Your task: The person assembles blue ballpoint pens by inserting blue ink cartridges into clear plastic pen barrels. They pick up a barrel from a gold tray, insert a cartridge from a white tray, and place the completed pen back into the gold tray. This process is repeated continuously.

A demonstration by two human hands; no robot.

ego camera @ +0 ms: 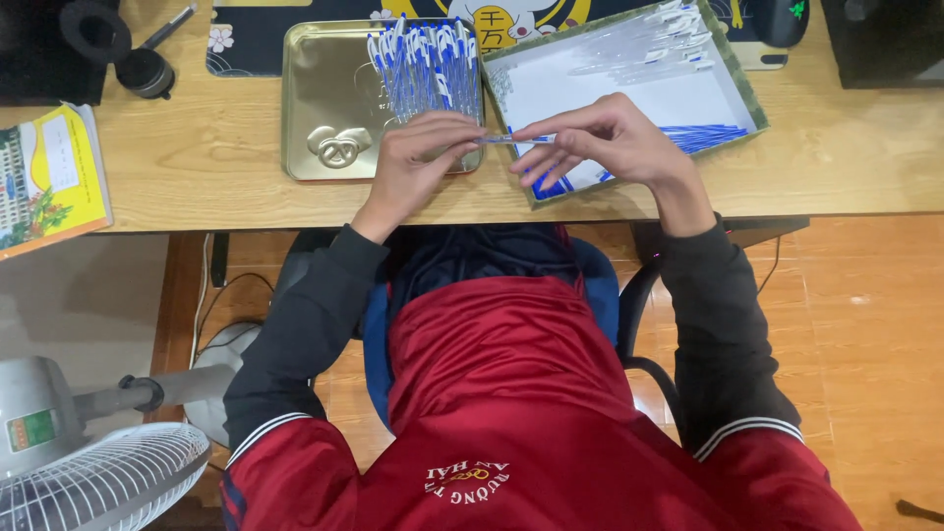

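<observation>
My left hand (421, 157) and my right hand (600, 141) meet over the desk's front edge, both pinching one slim clear pen (503, 140) held level between them. Behind my left hand a gold metal tray (324, 98) holds a pile of assembled blue and white pens (428, 64). Under my right hand lies a shallow white box (590, 88) with a green rim. It contains clear pen barrels (654, 44) at its far side and blue refills (703, 136) near its front right corner.
A yellow booklet (49, 172) lies at the wooden desk's (197, 157) left edge. A black round object (146, 71) and a dark desk mat (251, 39) sit at the back. A white floor fan (88, 472) stands at lower left. An office chair (639, 324) is beneath me.
</observation>
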